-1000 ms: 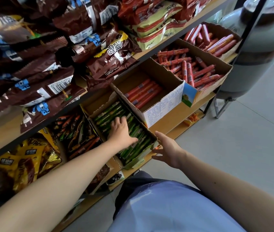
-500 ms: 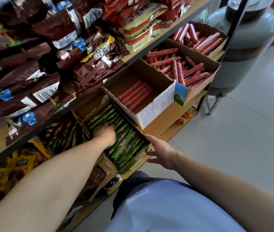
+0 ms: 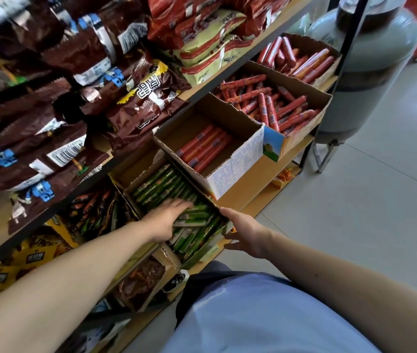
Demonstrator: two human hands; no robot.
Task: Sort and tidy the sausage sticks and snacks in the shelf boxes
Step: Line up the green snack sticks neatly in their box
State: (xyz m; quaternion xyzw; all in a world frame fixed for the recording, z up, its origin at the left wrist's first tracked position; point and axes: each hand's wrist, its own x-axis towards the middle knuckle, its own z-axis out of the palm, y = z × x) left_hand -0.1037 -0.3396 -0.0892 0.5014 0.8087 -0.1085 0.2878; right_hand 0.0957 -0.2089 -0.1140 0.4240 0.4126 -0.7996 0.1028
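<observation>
Forearm, left, reaches from the lower left into the lower-shelf cardboard box [image 3: 136, 171]. Left hand [image 3: 165, 220] lies palm down, fingers straight and close together, pressing flat on the green sausage sticks [image 3: 156, 184] that fill that box; nothing is pinched. Right hand [image 3: 247, 233] sits at the box's front right corner, thumb against the side edge, fingers loosely spread; a firm grasp cannot be confirmed. Red sausage sticks [image 3: 205, 146] lie in the white-fronted box [image 3: 238, 169] on the shelf above, to the right.
</observation>
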